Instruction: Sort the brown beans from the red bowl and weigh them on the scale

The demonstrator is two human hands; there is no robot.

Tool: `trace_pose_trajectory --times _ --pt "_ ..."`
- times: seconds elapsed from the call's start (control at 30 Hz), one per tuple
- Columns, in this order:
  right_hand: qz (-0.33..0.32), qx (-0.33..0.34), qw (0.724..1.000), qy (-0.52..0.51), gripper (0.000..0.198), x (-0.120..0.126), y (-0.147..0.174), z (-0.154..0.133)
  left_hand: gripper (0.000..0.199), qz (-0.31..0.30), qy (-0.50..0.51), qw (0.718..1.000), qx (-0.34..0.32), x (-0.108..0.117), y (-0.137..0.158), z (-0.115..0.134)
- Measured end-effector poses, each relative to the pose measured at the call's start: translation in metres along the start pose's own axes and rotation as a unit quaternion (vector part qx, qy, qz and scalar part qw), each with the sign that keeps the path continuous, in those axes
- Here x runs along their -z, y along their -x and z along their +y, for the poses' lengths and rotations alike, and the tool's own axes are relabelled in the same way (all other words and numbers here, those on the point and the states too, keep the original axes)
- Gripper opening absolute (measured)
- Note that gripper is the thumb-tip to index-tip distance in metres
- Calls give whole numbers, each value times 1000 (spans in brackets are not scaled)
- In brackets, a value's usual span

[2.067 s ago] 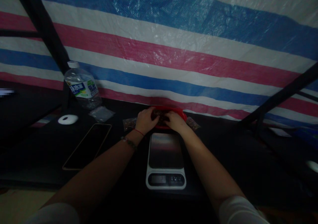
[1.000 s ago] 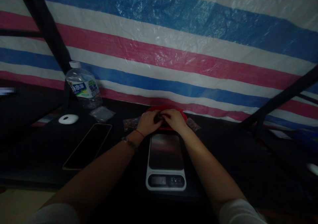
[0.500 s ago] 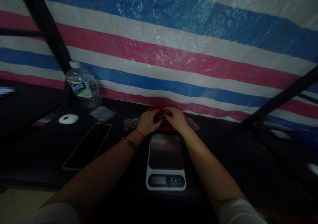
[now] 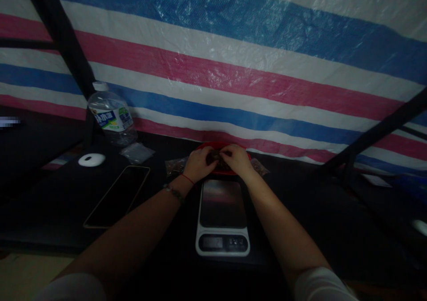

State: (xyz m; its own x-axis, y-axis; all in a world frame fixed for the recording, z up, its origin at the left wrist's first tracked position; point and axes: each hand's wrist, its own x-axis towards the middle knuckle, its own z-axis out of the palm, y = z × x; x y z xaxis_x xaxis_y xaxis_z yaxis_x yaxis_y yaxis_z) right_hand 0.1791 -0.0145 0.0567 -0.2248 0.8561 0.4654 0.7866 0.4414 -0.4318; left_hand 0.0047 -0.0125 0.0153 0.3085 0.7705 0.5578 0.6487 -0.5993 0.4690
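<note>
Red tray (image 4: 216,145) holds brown pieces (image 4: 221,163); left hand (image 4: 199,163), right hand (image 4: 237,160) over it.

We stretch both arms (image 4: 277,215) forward, our left hand (image 4: 199,164) and right hand (image 4: 240,161) close together, fingers (image 4: 209,151) curled inward.

The phone (image 4: 117,197) lies left of the scale (image 4: 223,205), behind which sits the container (image 4: 224,172).
</note>
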Motion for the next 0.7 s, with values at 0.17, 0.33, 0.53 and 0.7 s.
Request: trace_pose_trajectory --times 0.17,0.33,0.53,0.7 --pt "28 42 998 -31 15 2 2 -8 37 -1 5 1000 -3 -1 0 0" --pt "7 85 995 -48 8 -1 4 -15 41 -6 23 1000 -15 -5 1 0" --pt "72 59 992 -80 8 3 1 -11 47 -6 44 999 -25 -3 1 1" --pt "51 30 996 -73 11 5 0 -6 50 -3 55 998 -28 -3 2 0"
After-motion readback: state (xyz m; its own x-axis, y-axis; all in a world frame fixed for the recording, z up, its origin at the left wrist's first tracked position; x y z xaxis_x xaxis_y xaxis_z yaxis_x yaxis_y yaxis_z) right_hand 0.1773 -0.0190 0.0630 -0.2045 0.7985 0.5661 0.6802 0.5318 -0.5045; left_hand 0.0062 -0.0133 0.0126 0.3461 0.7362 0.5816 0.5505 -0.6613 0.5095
